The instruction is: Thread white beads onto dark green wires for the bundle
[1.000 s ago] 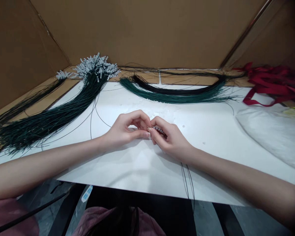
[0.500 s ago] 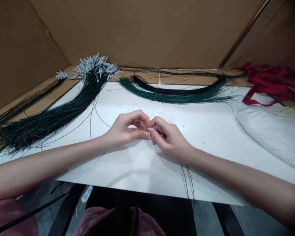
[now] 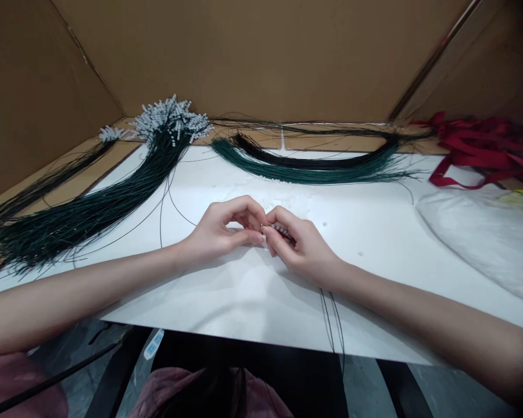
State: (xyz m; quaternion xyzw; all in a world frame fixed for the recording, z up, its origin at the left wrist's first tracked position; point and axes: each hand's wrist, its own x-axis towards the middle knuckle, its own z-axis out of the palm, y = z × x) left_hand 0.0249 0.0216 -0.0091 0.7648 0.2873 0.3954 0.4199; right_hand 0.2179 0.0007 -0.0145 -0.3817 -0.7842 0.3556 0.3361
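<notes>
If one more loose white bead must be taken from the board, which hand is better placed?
Probably the left hand: the right hand holds the beaded strand, while the left's fingertips are only near its end. Loose white beads lie beyond both hands.

Gotta be a little craft workshop: cardboard partitions [image 3: 244, 58] boxing in a white desk [image 3: 396, 232], bundled white-tipped wire stems [image 3: 113, 200] upper left, tangled red ribbon [image 3: 483, 151] upper right.

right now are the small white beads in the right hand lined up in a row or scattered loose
Lined up: the small white beads show as one row inside the curled right hand; cannot tell whether all are threaded
</notes>
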